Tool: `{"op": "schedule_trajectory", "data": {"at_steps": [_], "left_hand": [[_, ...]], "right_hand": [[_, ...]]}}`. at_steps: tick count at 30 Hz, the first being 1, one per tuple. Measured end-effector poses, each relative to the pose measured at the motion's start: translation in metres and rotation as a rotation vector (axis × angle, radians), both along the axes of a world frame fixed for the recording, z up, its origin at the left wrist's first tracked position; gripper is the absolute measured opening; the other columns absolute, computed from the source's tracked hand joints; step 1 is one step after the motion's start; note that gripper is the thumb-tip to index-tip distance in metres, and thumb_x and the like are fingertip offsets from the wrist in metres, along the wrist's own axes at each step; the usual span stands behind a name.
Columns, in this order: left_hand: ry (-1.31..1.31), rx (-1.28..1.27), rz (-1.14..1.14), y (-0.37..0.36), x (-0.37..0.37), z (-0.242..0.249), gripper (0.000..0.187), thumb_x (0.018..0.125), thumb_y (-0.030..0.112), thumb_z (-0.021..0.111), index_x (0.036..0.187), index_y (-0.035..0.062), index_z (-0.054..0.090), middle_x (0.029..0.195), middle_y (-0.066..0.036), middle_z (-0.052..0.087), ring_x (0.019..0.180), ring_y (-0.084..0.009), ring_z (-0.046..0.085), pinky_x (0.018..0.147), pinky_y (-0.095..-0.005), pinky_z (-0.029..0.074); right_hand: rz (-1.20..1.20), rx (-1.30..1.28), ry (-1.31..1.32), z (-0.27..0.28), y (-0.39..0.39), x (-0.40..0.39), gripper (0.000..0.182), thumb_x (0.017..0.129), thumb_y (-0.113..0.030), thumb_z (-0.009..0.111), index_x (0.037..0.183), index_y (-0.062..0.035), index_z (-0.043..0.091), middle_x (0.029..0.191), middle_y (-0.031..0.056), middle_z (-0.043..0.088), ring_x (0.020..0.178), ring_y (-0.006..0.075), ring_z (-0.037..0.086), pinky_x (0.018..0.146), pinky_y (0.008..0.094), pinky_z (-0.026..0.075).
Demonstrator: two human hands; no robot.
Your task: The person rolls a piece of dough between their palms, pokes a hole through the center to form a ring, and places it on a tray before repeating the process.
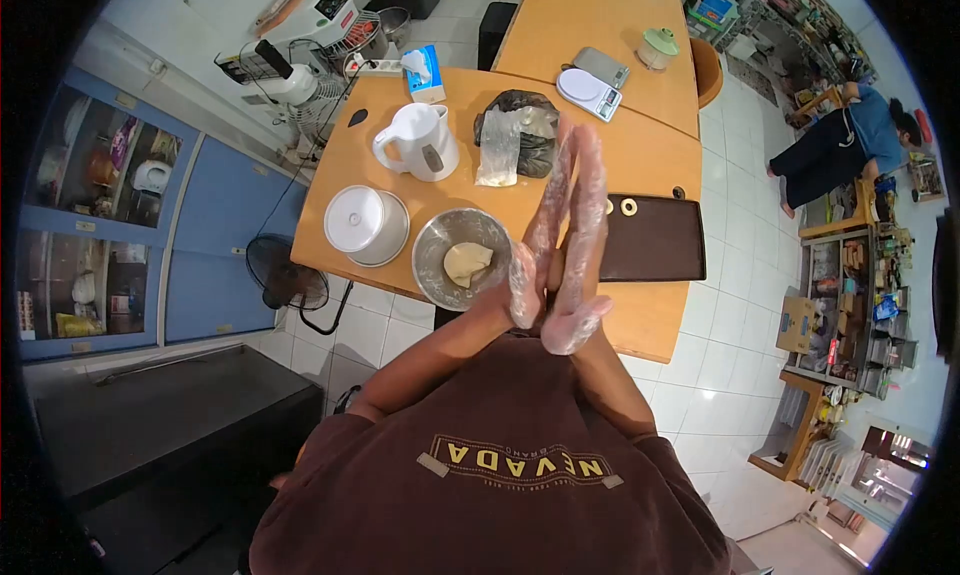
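Where a bowl (428,245) holds dough (467,264), wooden table (645,155), tiled floor (722,335).

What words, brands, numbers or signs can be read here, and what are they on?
"NEVADA", upside down, on the brown shirt.
"BRAND", smaller, beneath that word on the same shirt; the tiny line below is unreadable.
Too small or blurred: the markings on the white kitchen scale, the white machine and the cardboard box.
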State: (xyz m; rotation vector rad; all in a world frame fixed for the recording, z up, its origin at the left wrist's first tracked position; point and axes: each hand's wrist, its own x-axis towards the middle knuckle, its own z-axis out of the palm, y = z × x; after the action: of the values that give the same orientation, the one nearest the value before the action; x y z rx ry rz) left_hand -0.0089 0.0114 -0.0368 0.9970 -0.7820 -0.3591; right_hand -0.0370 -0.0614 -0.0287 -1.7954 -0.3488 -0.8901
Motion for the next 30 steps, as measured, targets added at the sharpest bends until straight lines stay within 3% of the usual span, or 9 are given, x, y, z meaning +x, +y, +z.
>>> {"op": "schedule_trajectory", "data": {"at_steps": [3,7,9,12,13,16,17,21,30], "left_hand": [[0.082,-0.177,-0.031,-0.010,-0.005,0.007,0.099,0.097,0.080,0.016,0.166,0.0110,-0.001,0.173,-0.014,-0.002,0.159,-0.0316,0.006,0.127,-0.0493,0.005],[0.751,-0.681,-0.425,-0.009,0.006,0.016,0.100,0.094,0.083,0.023,0.167,0.0178,0.005,0.173,-0.012,0.005,0.160,-0.0315,0.002,0.127,-0.0565,0.003],[0.993,-0.493,-0.260,-0.007,0.005,0.027,0.100,0.093,0.082,0.031,0.166,0.0156,0.013,0.172,-0.014,0.013,0.159,-0.0321,0.011,0.127,-0.0540,0.009],[1.072,-0.660,-0.516,0.002,0.013,0.013,0.098,0.096,0.080,0.031,0.165,0.0121,0.017,0.169,-0.016,0.020,0.154,-0.0316,0.027,0.126,-0.0503,0.022],[1.110,-0.664,-0.474,0.002,0.013,0.011,0.098,0.094,0.081,0.035,0.163,0.0127,0.025,0.166,-0.016,0.027,0.152,-0.0304,0.031,0.122,-0.0519,0.030],[1.042,-0.595,-0.391,0.001,0.013,0.017,0.097,0.094,0.081,0.034,0.163,0.0136,0.025,0.166,-0.015,0.028,0.153,-0.0285,0.029,0.124,-0.0517,0.027],[1.013,-0.572,-0.391,0.002,0.013,0.016,0.097,0.094,0.081,0.034,0.163,0.0136,0.026,0.165,-0.015,0.029,0.153,-0.0282,0.028,0.124,-0.0516,0.026],[0.965,-0.511,-0.388,0.007,0.014,0.016,0.099,0.093,0.081,0.035,0.163,0.0120,0.023,0.167,-0.015,0.026,0.155,-0.0292,0.023,0.125,-0.0504,0.023],[1.027,-0.416,-0.278,0.007,0.006,-0.004,0.097,0.095,0.081,0.033,0.163,0.0122,0.025,0.168,-0.016,0.022,0.155,-0.0314,0.022,0.126,-0.0544,0.022]], "right_hand": [[-0.027,-0.049,0.115,0.014,-0.004,-0.003,0.112,0.091,-0.085,0.015,0.162,0.0012,0.018,0.168,0.0248,0.017,0.158,0.0414,0.005,0.122,0.0574,-0.009],[-0.047,-0.078,0.205,0.030,-0.009,-0.007,0.110,0.092,-0.084,0.016,0.161,0.0016,0.024,0.167,0.0227,0.025,0.158,0.0410,0.010,0.123,0.0561,-0.009],[-0.052,-0.064,0.199,0.039,-0.013,-0.008,0.107,0.094,-0.082,0.017,0.160,0.0006,0.026,0.167,0.0219,0.026,0.158,0.0418,0.011,0.122,0.0579,-0.010],[-0.059,-0.039,0.194,0.048,-0.020,-0.011,0.101,0.096,-0.079,0.019,0.160,-0.0011,0.030,0.166,0.0206,0.028,0.157,0.0430,0.012,0.121,0.0606,-0.012],[-0.135,0.000,0.184,0.049,-0.023,-0.013,0.104,0.094,-0.081,0.029,0.154,0.0040,0.039,0.158,0.0201,0.042,0.157,0.0358,0.019,0.124,0.0585,-0.005],[-0.192,-0.114,0.260,0.036,-0.040,-0.021,0.096,0.094,-0.073,0.046,0.152,0.0040,0.040,0.156,0.0187,0.046,0.155,0.0366,0.024,0.124,0.0591,-0.003],[-0.187,-0.176,0.203,0.024,-0.047,-0.022,0.081,0.092,-0.053,0.066,0.148,0.0017,0.047,0.149,0.0184,0.054,0.152,0.0370,0.033,0.124,0.0604,-0.001],[-0.125,-0.343,0.260,0.014,-0.047,-0.036,0.065,0.079,-0.020,0.084,0.136,-0.0022,0.060,0.137,0.0148,0.066,0.144,0.0386,0.047,0.124,0.0626,0.002],[-0.138,-0.370,0.293,-0.005,-0.042,-0.053,0.057,0.077,-0.015,0.084,0.131,-0.0065,0.067,0.123,0.0148,0.070,0.125,0.0360,0.063,0.122,0.0679,0.008]]}}
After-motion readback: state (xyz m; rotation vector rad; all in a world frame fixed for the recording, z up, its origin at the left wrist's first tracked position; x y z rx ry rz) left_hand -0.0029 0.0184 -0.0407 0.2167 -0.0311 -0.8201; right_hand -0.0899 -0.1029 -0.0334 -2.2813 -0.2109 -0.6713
